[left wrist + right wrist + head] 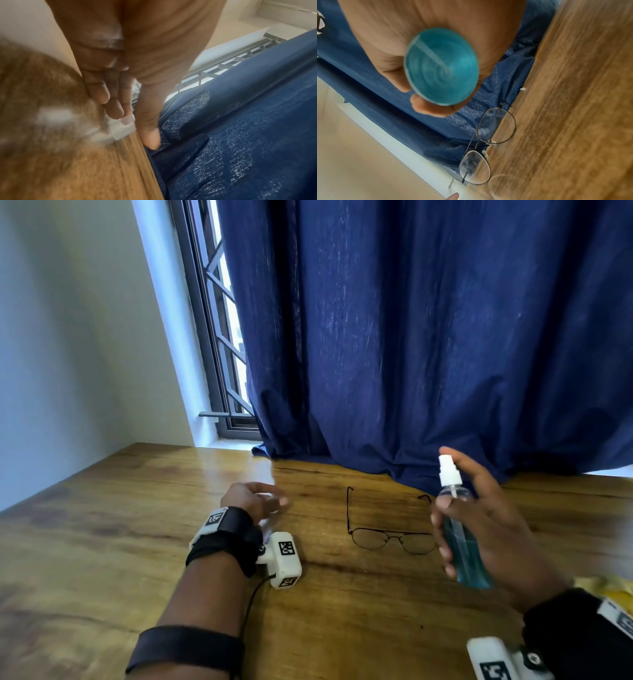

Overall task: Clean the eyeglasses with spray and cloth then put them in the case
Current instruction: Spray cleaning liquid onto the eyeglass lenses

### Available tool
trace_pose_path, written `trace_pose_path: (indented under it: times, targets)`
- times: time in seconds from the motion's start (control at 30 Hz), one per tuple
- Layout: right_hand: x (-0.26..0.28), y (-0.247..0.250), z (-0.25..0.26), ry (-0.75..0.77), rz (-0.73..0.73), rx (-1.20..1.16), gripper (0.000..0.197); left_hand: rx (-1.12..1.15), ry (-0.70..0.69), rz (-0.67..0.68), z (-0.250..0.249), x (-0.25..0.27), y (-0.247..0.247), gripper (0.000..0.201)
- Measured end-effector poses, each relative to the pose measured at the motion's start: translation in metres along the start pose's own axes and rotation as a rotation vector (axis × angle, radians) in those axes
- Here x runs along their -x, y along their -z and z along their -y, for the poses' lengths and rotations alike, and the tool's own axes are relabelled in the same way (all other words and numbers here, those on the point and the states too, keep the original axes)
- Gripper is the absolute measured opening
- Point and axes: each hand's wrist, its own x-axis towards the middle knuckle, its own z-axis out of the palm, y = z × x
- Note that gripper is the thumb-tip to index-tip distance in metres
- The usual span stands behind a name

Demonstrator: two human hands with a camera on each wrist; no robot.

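Right hand (493, 529) grip clamps spray bottle (441, 66); left hand (120, 75) pinches clear cap (122, 128).

My left wrist (224, 534) wore black strap with white tag, black-and-white marker on it. White camera block (282, 559) hung beside it, two square markers, thin black cable trailing. Black band (186, 648) circled forearm. Right wrist (579, 628) wore same black strap, white marked block (493, 660).

A blue curtain (411, 337) hangs behind the wooden table (102, 525).
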Motion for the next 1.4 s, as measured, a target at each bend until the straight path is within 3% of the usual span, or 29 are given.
trace_pose_path:
  times: [0.1,0.2,0.33,0.47,0.57,0.7,1.1,1.4]
  targets:
    - [-0.001,-0.001,-0.003,-0.038,0.023,0.006,0.06,-0.129,-0.005,-0.053,0.002,-0.006,-0.002,0.012]
    - [0.0,-0.002,-0.002,-0.073,0.048,0.005,0.061,0.044,-0.107,-0.042,-0.01,-0.001,-0.006,0.012]
    - [0.004,-0.005,0.005,-0.106,0.151,-0.002,0.071,0.574,-0.365,0.29,-0.05,0.045,-0.037,0.013]
    - [0.006,-0.014,0.001,-0.159,0.25,-0.023,0.078,0.674,-0.504,0.496,-0.064,0.084,-0.079,0.029]
    - [0.008,-0.011,-0.002,-0.218,0.273,-0.001,0.082,0.683,-0.517,0.603,-0.064,0.099,-0.097,0.028]
    - [0.007,-0.007,-0.006,-0.243,0.291,-0.002,0.083,0.622,-0.537,0.65,-0.064,0.105,-0.102,0.024]
    - [0.004,-0.002,-0.007,-0.187,0.257,-0.04,0.074,0.571,-0.538,0.694,-0.061,0.112,-0.109,0.036]
    - [0.001,0.006,-0.002,-0.242,0.262,-0.148,0.074,0.618,-0.485,0.723,-0.064,0.124,-0.114,0.029]
